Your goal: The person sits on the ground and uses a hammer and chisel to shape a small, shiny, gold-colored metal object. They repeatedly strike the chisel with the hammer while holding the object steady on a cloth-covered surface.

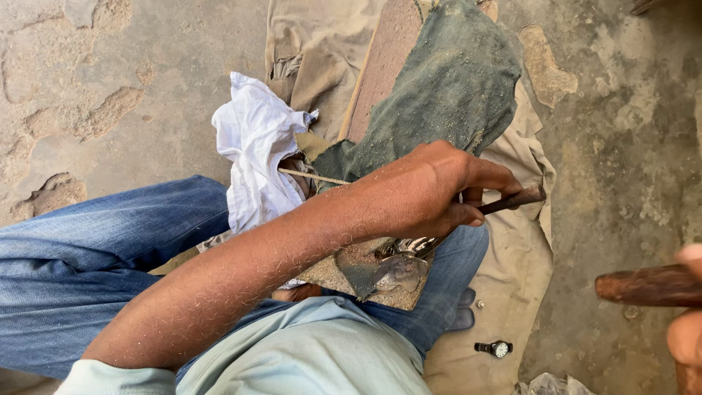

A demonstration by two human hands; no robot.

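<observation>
My left hand (431, 192) reaches across my lap and is closed around a thin dark metal tool (515, 200). The tool's lower end rests on a shiny, embossed metal piece (402, 269) that lies on a worn board (335, 272) over my knees. At the right edge of the view, my right hand (686, 322) grips a thick reddish wooden handle (643, 286); only fingers and part of the handle show, its head is out of view.
A dusty dark green cloth (453, 88) drapes a brown board (387, 58). A white cloth (256, 146) lies by my jeans-clad leg (88, 256). A wristwatch (495, 349) sits on beige fabric (512, 285) spread over the rough concrete floor (621, 168).
</observation>
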